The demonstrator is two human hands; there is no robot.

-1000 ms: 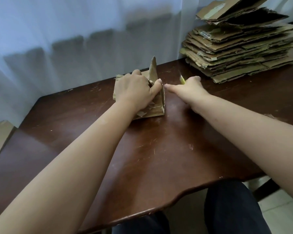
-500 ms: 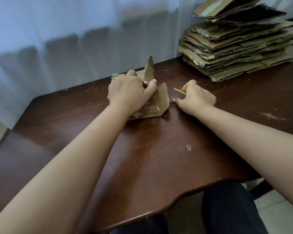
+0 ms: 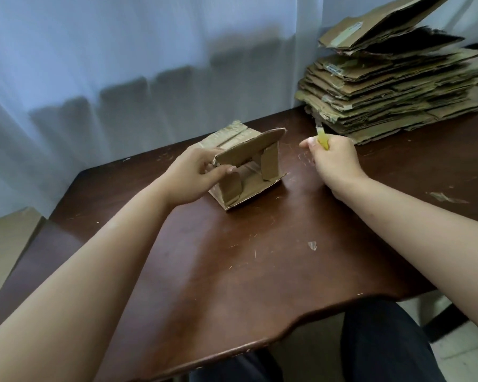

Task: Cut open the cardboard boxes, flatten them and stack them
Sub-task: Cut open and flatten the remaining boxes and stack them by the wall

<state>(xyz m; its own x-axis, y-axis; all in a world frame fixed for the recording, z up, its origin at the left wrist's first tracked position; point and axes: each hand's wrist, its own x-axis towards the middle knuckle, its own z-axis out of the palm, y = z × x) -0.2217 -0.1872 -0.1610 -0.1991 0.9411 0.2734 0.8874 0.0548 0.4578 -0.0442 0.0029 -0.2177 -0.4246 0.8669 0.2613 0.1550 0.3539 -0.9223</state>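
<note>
Small cardboard box [image 3: 246,172] sits open on the dark wooden table [image 3: 232,271], flaps up. Left hand [image 3: 193,175] pinches 1 raised flap (thumb underneath). Right hand [image 3: 334,161], just beside the box, fist clenched around a yellow cutter [image 3: 322,137]. Stack of flattened cardboard [image 3: 392,89] at far right corner.

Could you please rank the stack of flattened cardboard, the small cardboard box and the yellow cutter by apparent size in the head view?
1. stack of flattened cardboard
2. small cardboard box
3. yellow cutter, mostly hidden in the right hand
</note>
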